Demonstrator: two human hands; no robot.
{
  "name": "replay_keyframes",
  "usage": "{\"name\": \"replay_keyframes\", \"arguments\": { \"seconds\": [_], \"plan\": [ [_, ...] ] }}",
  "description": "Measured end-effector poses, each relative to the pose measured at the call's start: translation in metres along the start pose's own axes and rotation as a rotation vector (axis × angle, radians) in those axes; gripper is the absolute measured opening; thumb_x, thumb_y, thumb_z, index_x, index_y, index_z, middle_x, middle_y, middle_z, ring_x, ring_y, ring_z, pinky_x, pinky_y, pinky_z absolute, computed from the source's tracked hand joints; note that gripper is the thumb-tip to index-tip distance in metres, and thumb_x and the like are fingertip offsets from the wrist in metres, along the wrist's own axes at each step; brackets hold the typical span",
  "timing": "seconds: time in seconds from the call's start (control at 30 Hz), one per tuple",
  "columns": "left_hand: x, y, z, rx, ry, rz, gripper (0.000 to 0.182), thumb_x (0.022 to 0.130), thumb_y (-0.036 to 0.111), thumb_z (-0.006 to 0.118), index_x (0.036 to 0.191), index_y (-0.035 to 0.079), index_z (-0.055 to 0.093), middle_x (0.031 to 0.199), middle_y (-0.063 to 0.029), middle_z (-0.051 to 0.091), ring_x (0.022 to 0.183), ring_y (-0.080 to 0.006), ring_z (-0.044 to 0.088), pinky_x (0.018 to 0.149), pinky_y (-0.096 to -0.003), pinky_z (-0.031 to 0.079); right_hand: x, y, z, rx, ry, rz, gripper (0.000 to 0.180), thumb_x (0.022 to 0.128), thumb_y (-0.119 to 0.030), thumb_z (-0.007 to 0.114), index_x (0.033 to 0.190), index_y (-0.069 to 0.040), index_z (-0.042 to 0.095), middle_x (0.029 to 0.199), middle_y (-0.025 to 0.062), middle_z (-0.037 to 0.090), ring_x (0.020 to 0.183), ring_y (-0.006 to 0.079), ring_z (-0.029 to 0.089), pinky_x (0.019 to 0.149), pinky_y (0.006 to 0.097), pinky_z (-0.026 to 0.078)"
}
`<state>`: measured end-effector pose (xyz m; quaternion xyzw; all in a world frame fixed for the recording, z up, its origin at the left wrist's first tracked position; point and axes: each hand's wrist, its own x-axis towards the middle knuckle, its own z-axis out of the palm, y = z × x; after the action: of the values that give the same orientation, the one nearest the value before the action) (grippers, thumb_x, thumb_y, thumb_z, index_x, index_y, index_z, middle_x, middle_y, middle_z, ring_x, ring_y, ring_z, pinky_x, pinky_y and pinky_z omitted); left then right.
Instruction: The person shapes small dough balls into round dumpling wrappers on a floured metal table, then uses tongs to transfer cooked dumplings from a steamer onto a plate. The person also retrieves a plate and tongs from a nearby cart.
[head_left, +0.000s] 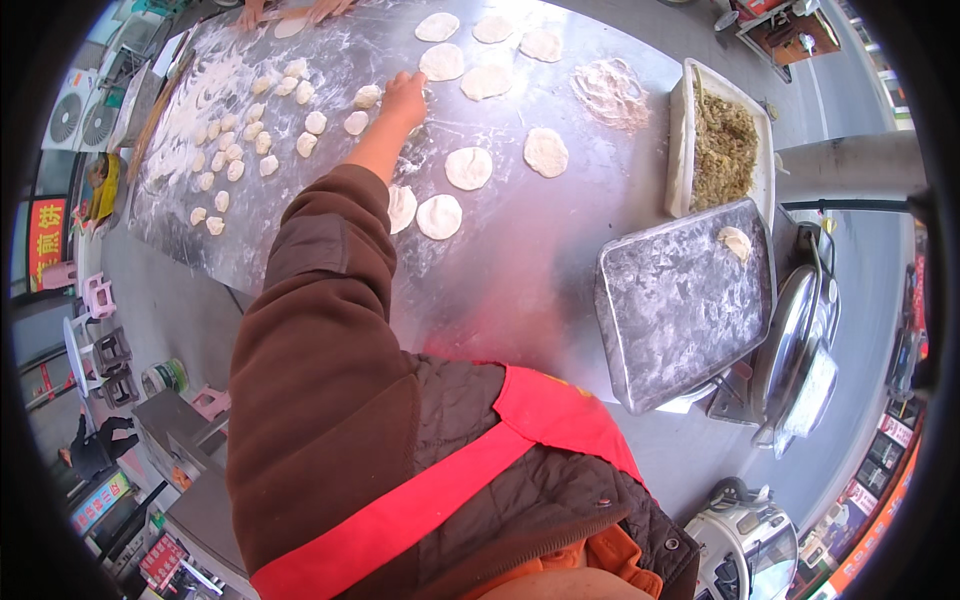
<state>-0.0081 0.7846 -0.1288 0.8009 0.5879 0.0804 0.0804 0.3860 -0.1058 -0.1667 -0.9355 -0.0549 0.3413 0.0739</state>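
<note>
My left hand (406, 99) reaches far over the floured metal worktop (495, 270), its fingers curled and pointing away from me. Whether anything is between them is hidden. Flat rounds of dough lie around it, the nearest being a dough round (441, 62) just beyond the fingertips. Small dough lumps (367, 96) sit to its left. Closer to me are more dough rounds, such as one dough round (439, 217) and another dough round (469, 168). My right hand is out of view.
A white tub (681, 142) of chopped filling (724, 150) stands at right. Before it, a floury metal tray (682, 307) carries one folded dumpling (735, 244). Loose flour (611, 94) is heaped nearby. At the far left edge, another person's hands (328, 9) work near a dough round (289, 28).
</note>
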Motion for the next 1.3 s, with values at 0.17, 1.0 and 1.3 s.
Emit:
{"name": "replay_keyframes", "arguments": {
  "seconds": [0.17,1.0,1.3],
  "plan": [
    [-0.005,0.055,0.008,-0.16,0.135,0.221,0.043,0.079,0.025,0.062,0.116,0.004,0.056,0.125,-0.0173,0.05,0.113,-0.0389,0.047,0.098,-0.0442,0.038,-0.011,0.011,0.001,0.007,0.006,0.009,0.032,0.083,-0.023,0.065,0.068,-0.001,0.048,0.059,0.0101,0.057,0.053,0.0153,0.051,0.05,0.0369,0.043],
    [-0.153,0.127,-0.005,-0.194,0.073,0.284,0.055,0.091,0.037,0.049,0.137,0.009,0.039,0.143,-0.0102,0.04,0.136,-0.0259,0.03,0.112,-0.0535,0.012,0.052,-0.047,0.012,0.033,-0.084,-0.161,0.03,0.083,-0.024,0.065,0.071,-0.001,0.05,0.06,0.009,0.057,0.054,0.0161,0.055,0.049,0.035,0.046],
    [-0.408,0.053,-0.014,-0.644,0.496,-0.41,0.014,0.087,0.014,0.059,0.09,0.002,0.052,0.08,-0.0122,0.06,0.076,-0.025,0.059,0.07,-0.0361,0.047,0.079,-0.116,0.015,0.172,-0.134,-0.326,0.03,0.083,-0.024,0.065,0.073,-0.001,0.051,0.06,0.0087,0.058,0.054,0.0167,0.058,0.048,0.0343,0.047]
  ]
}}
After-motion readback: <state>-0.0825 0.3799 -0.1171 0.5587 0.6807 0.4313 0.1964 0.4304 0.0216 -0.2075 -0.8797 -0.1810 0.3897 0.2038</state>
